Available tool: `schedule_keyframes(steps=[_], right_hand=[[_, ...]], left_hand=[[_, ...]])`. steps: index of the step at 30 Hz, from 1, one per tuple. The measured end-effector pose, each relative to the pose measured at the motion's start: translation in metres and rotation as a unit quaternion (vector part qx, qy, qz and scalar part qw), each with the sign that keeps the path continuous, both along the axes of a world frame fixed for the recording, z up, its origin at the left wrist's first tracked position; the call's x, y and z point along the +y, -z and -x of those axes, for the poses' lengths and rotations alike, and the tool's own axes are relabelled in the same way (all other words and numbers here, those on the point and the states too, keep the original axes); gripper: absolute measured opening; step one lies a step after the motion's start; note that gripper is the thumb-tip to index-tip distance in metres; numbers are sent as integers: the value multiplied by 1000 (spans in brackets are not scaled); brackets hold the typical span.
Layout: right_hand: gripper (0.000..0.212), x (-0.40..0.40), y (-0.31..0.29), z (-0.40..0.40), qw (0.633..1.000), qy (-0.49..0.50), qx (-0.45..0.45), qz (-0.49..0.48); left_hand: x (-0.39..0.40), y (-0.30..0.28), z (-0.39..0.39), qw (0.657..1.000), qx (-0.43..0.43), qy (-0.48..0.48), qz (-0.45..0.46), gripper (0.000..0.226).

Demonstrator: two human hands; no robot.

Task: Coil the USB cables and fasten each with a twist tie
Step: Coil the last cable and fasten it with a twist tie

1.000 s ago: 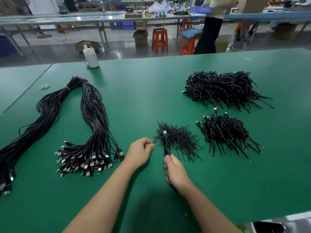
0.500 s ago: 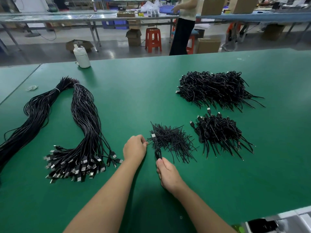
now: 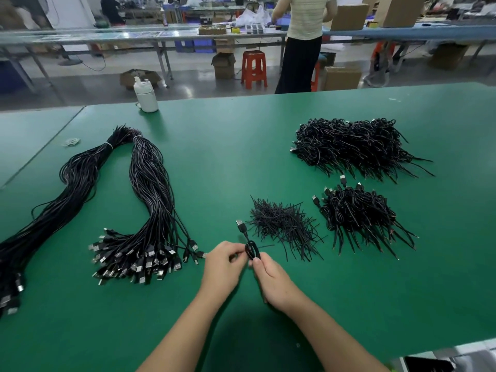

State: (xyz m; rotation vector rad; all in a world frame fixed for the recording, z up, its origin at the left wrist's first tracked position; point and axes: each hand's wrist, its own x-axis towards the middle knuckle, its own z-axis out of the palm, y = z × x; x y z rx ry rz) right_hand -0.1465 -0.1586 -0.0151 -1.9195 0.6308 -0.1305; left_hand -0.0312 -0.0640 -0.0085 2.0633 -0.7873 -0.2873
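Coiled cable (image 3: pixel 252 250) sits pinched between your left hand (image 3: pixel 222 267) and right hand (image 3: pixel 272 277), long axis toward 12 o'clock, plug (image 3: pixel 240 226) uppermost; twist ties (image 3: pixel 283 226) lie at 1 o'clock, nearer your right.

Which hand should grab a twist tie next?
Probably the right hand: the twist tie pile lies on its side, while the left hand can hold the coiled cable.
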Motion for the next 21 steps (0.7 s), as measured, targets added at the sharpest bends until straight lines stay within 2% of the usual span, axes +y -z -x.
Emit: schedule_keyframes(steps=[2,7,8,10,12,14,15,17,18,19,21], right_hand=[[26,0,-3,-1,1000,-1,-5,7],[18,-1,-6,-3,996,55,-30,-65],[20,-1,-6,-4,995,66,-25,-77],[28,-1,-9,-6,991,79,-24,-102],[30,-1,-12,-8,984,83,-37,-152],[30,-5,-17,-8,969,64,-47,-233],[30,-7,-20,-7,961,43,-46,-270],[30,-12,-25,-5,953,0,-33,-303],[29,-13,-27,-5,953,-14,-26,-301],[30,-13,-29,-5,956,-19,-22,-293],[31,-11,-32,-5,966,-3,-21,-257]], left_hand=[[3,-3,1,1000,10,3,5,10],[8,-9,6,996,-5,77,-32,13],[9,-11,9,994,-41,87,-50,15],[12,-17,14,970,-211,97,-71,10],[13,-22,14,910,-393,125,-47,7],[13,-29,9,857,-490,158,-5,10],[12,-34,6,844,-504,183,5,7],[13,-44,-1,834,-500,234,-4,17],[13,-47,-3,848,-468,250,-14,22],[14,-49,-3,875,-415,249,-24,24],[15,-51,0,937,-293,186,-32,18]])
